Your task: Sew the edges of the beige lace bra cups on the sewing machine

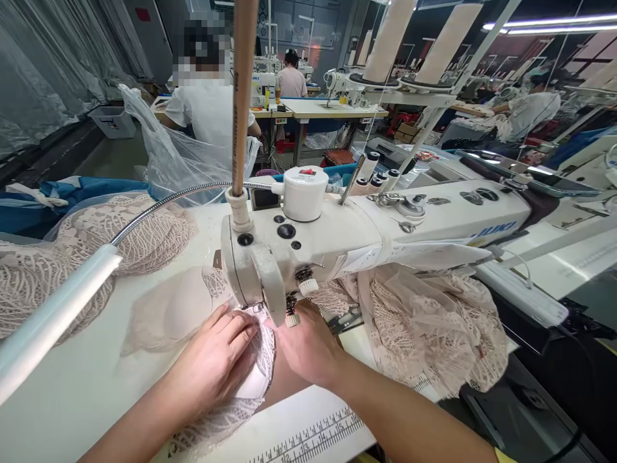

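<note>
A lace bra cup point(263, 360) with a pale lining lies under the head of a white sewing machine point(308, 231). My left hand point(224, 344) rests on the cup left of the needle area, fingers laid along the fabric. Right of the needle, my right hand point(308, 341) is closed at the cup's lace edge, its fingers partly hidden behind the machine's tension knobs point(292, 315). The needle and presser foot are mostly covered. Beside my left hand, a sheer beige piece with a moulded cup point(180, 308) lies on the table.
Beige lace pieces point(130, 231) are heaped at the left. More lace point(429, 321) bunches beneath the machine arm. A lamp tube point(58, 321) on a flexible neck crosses the left side. A printed ruler point(308, 444) edges the table. Thread cones point(390, 42) stand behind; people sit farther back.
</note>
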Action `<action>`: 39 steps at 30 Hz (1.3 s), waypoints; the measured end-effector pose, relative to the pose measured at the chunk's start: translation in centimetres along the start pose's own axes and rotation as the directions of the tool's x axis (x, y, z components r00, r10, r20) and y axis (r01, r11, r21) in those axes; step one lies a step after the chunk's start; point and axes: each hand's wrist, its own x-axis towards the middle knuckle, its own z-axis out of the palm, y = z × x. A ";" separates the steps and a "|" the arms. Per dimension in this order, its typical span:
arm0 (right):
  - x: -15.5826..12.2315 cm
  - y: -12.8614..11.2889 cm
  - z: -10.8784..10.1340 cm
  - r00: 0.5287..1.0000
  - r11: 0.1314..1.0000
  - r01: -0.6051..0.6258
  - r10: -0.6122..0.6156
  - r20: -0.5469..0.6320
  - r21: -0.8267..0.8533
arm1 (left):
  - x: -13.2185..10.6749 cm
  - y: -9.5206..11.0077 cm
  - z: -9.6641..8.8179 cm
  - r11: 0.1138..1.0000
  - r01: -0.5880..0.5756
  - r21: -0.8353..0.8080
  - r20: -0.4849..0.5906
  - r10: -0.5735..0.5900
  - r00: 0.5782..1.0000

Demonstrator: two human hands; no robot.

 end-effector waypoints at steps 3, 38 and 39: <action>-0.3 -0.2 -0.1 1.000 1.000 -0.004 0.004 0.019 -0.005 | -0.2 0.1 0.4 1.000 0.017 -0.021 0.003 -0.017 1.000; 1.3 -0.5 0.4 0.995 0.968 0.101 -0.094 0.040 -0.229 | 0.2 0.1 1.4 0.864 0.331 -0.378 0.017 -0.351 0.936; 1.2 -0.4 0.4 0.992 0.964 0.126 -0.118 0.048 -0.235 | 0.2 0.0 1.4 0.871 0.321 -0.372 0.012 -0.341 0.940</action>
